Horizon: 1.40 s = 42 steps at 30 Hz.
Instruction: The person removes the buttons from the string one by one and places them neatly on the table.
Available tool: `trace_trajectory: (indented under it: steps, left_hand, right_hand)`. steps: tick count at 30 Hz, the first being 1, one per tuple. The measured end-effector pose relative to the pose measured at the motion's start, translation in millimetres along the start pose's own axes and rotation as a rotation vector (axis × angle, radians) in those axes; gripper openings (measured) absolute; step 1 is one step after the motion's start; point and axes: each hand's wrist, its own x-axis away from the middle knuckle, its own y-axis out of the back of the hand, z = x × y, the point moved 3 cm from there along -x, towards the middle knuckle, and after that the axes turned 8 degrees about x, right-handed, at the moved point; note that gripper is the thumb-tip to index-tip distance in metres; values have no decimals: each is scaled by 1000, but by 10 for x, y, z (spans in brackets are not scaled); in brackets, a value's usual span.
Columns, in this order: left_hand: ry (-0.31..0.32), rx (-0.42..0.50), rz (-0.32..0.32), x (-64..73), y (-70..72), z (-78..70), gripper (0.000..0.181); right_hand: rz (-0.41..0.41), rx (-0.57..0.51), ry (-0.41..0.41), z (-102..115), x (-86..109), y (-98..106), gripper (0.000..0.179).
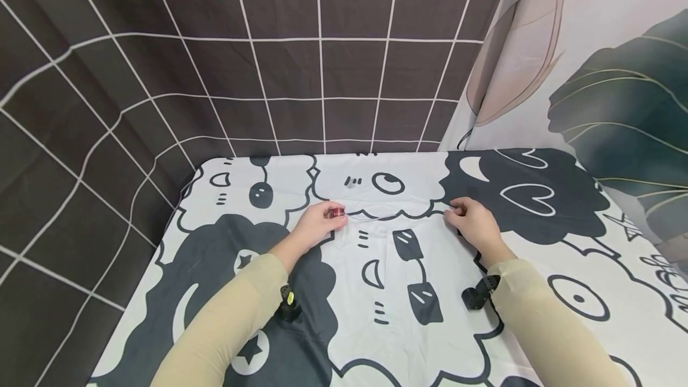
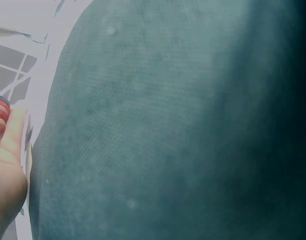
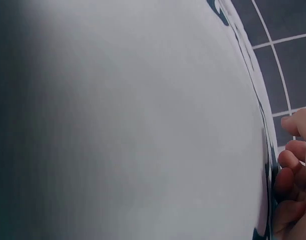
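Note:
In the head view the left hand (image 1: 313,224) holds a small red banded cylinder (image 1: 336,212) between thumb and fingers, a little above the patterned cloth. The left wrist view shows the same red cylinder (image 2: 1,107) at its left edge, with a dark end; the fingers partly hide it, and its exact kind is unclear. Over to the right, the right hand (image 1: 475,224) hovers over or rests on the cloth with loosely curled fingers. Those fingers (image 3: 289,159) reach into the right wrist view, and no object shows among them.
A white cloth (image 1: 376,339) with dark cartoon cloud shapes covers the surface under both hands. Behind and to the left hangs a dark curtain (image 1: 285,70) with a white grid. A leaf-patterned hanging (image 1: 618,106) borders the right side.

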Motion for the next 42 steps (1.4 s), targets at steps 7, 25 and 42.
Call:
trace_trajectory:
  steps: [7, 25, 42]
  left_hand:
    - [3, -4, -2, 1, 3, 5, 32]
    - [5, -17, -8, 11, 0, 1, 32]
    - [0, -45, -2, 16, 0, -30, 33]
  right_hand:
    - [-22, -5, 29, 109, -11, -64, 41]
    - [-33, -39, 88, 359, -45, -202, 35]
    - [12, -21, 111, 518, -84, -272, 37]
